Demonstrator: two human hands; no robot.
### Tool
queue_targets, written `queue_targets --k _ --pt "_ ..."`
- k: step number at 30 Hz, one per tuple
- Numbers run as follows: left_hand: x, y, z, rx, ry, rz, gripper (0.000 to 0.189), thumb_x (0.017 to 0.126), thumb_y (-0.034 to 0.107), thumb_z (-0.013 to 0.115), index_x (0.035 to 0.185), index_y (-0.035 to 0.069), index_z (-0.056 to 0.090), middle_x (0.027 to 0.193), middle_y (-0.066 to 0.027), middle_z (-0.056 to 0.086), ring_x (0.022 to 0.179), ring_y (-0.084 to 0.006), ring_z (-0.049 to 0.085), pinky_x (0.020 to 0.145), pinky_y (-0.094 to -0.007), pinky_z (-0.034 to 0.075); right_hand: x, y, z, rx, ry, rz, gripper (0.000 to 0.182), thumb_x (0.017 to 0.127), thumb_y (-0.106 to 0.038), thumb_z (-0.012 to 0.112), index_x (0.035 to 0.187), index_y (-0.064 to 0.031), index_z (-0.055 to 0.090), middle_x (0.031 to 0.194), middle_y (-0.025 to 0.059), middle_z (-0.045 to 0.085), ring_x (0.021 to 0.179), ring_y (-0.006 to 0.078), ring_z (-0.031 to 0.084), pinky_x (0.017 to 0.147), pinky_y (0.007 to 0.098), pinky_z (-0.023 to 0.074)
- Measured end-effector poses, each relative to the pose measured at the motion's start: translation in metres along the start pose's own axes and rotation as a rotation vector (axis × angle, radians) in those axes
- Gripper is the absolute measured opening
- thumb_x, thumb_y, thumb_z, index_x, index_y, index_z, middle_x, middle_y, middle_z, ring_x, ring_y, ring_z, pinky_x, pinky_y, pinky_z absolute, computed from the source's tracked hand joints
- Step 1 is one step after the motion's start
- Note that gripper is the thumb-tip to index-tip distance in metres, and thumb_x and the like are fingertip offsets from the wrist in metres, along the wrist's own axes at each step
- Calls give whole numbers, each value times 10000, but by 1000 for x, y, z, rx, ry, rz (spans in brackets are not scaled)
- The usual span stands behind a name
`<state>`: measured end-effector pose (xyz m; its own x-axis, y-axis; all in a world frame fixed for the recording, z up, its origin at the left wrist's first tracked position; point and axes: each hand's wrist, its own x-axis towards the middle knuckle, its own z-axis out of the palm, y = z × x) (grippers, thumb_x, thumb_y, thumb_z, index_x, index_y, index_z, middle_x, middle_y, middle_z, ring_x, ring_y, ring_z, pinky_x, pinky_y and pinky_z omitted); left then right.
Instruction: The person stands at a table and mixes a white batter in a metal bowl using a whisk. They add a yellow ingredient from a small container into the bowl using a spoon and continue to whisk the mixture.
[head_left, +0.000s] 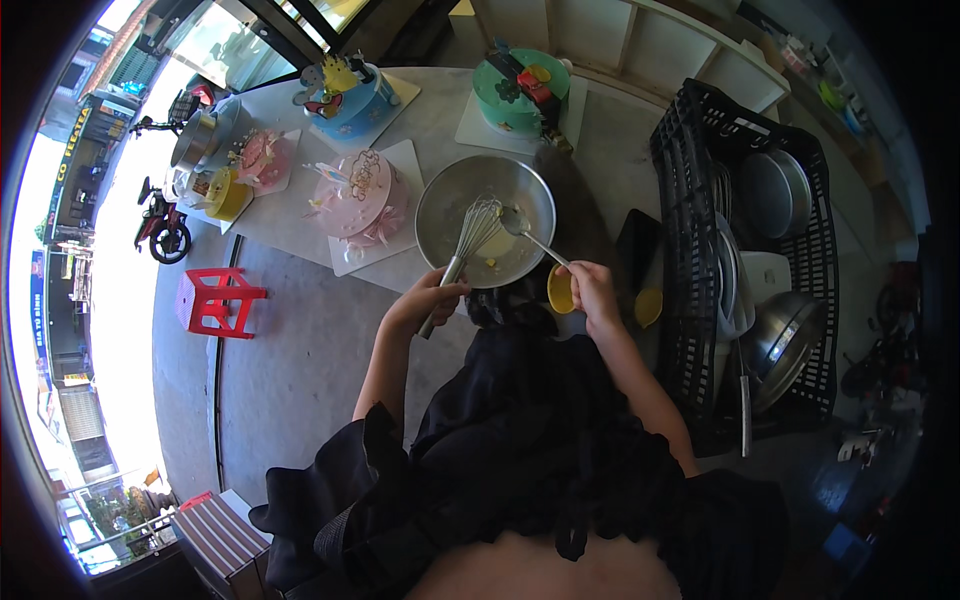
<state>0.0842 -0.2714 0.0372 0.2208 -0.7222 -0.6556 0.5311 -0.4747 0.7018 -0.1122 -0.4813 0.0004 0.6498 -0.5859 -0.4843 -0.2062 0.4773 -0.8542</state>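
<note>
In my left hand (429, 300) is a balloon whisk (477, 228), gripped by its metal handle. Its wire end hangs inside a steel mixing bowl (442, 196). My right hand (592, 289) grips a metal spoon (541, 244), whose head meets or overlaps the whisk wires above the bowl. Pale yellow liquid (501, 244) lies in the bottom of the bowl, with a small yellow bit (491, 262) in it. Just below my right fingers, partly covered by them, is a yellow cup (559, 291). A lemon-shaped yellow thing (648, 307) lies to its right.
A black plastic crate (679, 217) with pans and bowls stands on the right. Decorated cakes stand around the bowl: pink (352, 199), blue (349, 112) and green (499, 109). Further left are smaller cakes and metal pans (193, 139). A red plastic stool (217, 304) stands on the floor.
</note>
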Motion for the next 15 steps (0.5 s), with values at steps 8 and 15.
queue_targets --k 8,15 --pt "-1 2 -2 -13 -27 -9 153 922 154 606 1001 102 486 586 95 330 431 -13 297 370 -200 213 0 -1 -2 36 -67 1 236 921 -137 502 805 -8 663 499 -70 390 396 17 302 390 211 219" --pt "-2 3 -3 -35 -23 -26 156 933 156 588 1039 101 487 590 92 330 434 -13 297 370 -195 214 -3 -2 -7 61 -100 7 245 942 -149 490 822 -23 663 521 -78 385 422 11 305 398 199 225"
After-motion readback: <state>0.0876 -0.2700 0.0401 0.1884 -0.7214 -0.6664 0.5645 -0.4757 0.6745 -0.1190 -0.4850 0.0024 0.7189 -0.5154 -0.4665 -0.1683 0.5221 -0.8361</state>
